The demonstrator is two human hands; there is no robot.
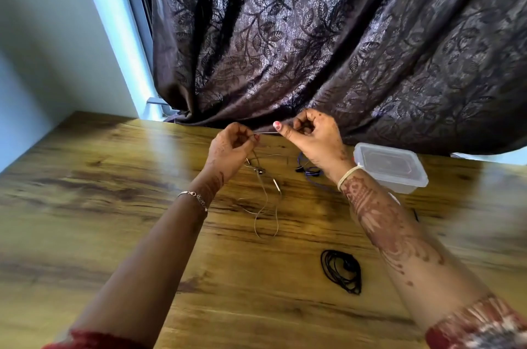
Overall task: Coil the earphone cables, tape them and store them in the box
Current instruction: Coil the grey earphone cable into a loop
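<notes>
Both hands, left point(228, 149) and right point(309, 135), pinch a silver earphone cable point(265, 197) stretched between them, rest dangling below onto the table point(114, 192).

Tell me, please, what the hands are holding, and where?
The left hand and right hand pinch the silver earphone cable along its upper stretch; the rest dangles.

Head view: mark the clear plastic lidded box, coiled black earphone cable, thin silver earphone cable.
Plastic box point(390, 166), head view, lid centre.
Black cable point(326, 264), head view, coil's left strands.
Silver cable point(277, 185), head view, inline remote.
</notes>
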